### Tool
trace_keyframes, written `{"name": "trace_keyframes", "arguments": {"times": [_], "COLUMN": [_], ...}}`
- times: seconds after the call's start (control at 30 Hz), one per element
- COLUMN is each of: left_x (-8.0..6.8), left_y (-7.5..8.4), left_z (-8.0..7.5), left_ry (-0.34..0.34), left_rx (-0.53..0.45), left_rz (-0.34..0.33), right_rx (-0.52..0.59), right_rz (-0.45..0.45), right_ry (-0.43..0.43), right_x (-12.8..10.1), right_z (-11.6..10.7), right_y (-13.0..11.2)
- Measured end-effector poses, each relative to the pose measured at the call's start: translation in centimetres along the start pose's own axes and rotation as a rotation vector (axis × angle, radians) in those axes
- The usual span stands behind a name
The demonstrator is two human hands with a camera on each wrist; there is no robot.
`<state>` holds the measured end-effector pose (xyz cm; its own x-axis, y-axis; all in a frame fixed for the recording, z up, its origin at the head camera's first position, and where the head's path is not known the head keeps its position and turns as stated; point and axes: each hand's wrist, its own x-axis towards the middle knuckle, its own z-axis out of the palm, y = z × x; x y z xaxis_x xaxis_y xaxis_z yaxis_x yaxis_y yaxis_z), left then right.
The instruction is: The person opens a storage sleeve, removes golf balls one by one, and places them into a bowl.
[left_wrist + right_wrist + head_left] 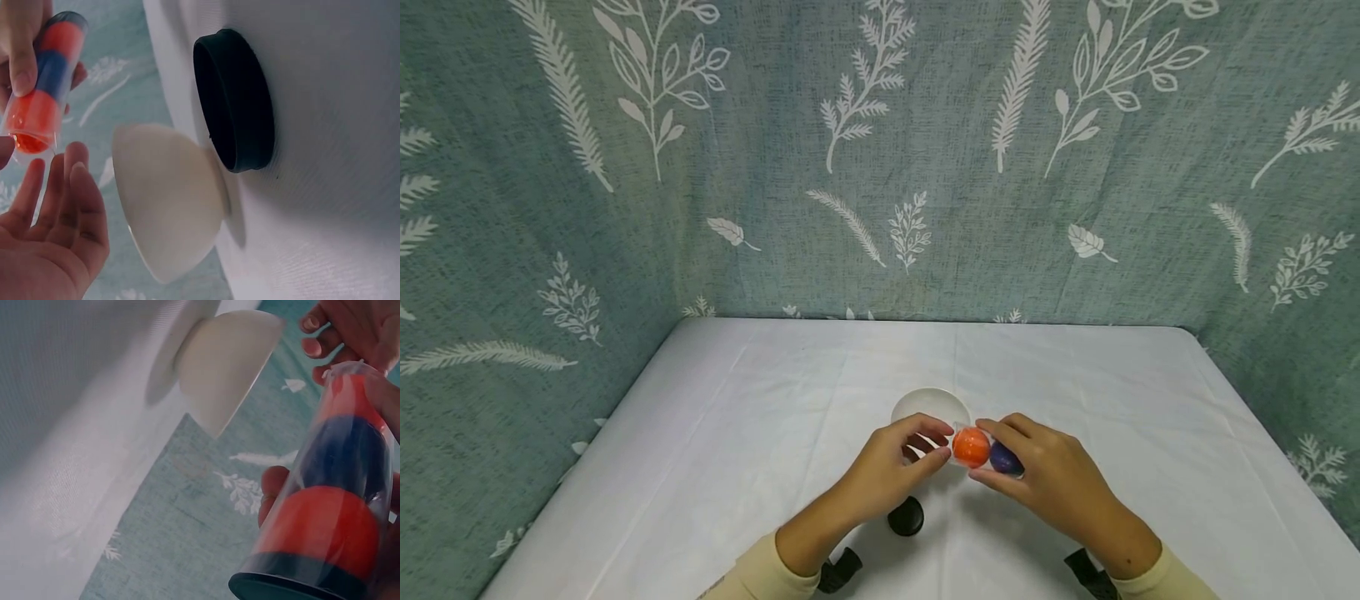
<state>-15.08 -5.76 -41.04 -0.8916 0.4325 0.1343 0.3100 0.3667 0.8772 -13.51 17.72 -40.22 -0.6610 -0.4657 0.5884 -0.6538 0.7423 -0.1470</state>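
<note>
Where the tube (pixel 305 481) is: off the desk (pixel 730 467), held sideways in the right hand (pixel 1051 467), its uncovered end toward the left hand (pixel 895 467).
Right fingers: wrapped round the tube, thumb on one side, fingertips on the other.
Left fingers: loosely bent and spread apart, gripping nothing, right beside the uncovered end; whether they touch its rim I cannot tell.
Lid (pixel 906 517): off, which looks like the finished part; it lies on the desk near the left forearm, its hollow side showing in the left wrist view.
Balls: all that show are inside the tube, an orange ball (pixel 972 447) at the uncovered end, a blue ball (pixel 345 450) behind it, another orange ball (pixel 319 528) by the black base (pixel 294 572). Taking them out seems to be what is left.
Bowl (pixel 929 403): white, upright on the desk just beyond the hands, probably meant for the balls; hands and tube partly cover it from above.
In the way: the left fingers, close before the uncovered end; the lid looks clear of the bowl.
Backdrop (pixel 775 100): leaf-patterned green cloth behind the desk.
</note>
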Motion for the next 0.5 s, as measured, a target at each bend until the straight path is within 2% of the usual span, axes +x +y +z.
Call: {"name": "trace_keyframes", "arguments": {"times": [0.5], "left_x": [-0.02], "left_y": [-0.14], "left_z": [0.41], "left_ry": [-0.04], "left_rx": [-0.027], "left_rz": [-0.004], "right_rx": [-0.051], "right_rz": [0.009], "right_ry": [-0.078], "right_x": [0.05], "right_z": [-0.64], "right_y": [-0.3]}}
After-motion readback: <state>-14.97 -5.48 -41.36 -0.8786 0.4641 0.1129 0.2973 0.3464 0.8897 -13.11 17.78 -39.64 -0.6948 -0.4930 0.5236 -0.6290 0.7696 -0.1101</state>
